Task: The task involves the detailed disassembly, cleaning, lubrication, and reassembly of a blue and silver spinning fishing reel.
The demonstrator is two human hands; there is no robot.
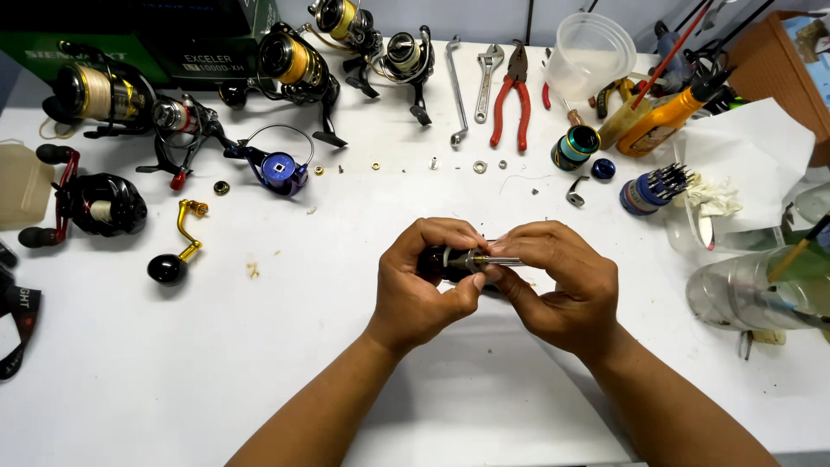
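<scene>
The reel part, a dark cylindrical body with a pale collar and a thin metal shaft projecting to the right, sits above the middle of the white table, held between both hands; the left hand is wrapped closed around the dark body, thumb pressed under it; the right hand has thumb and forefinger pinched shut on the shaft end. By the look of things, disassembly is well advanced: small washers and screws lie in a loose row across the table beyond the hands, a gold crank handle lies detached at left, and a blue rotor piece rests apart from any reel; whether the shaft is going in or coming out cannot be told. Packaging: dark green rectangular boxes with pale lettering stand along the far-left edge behind the fishing reels; an orange squeeze bottle with a dark nozzle lies tilted at far right, beside a clear plastic tub; red-handled pliers and wrenches lie between.
</scene>
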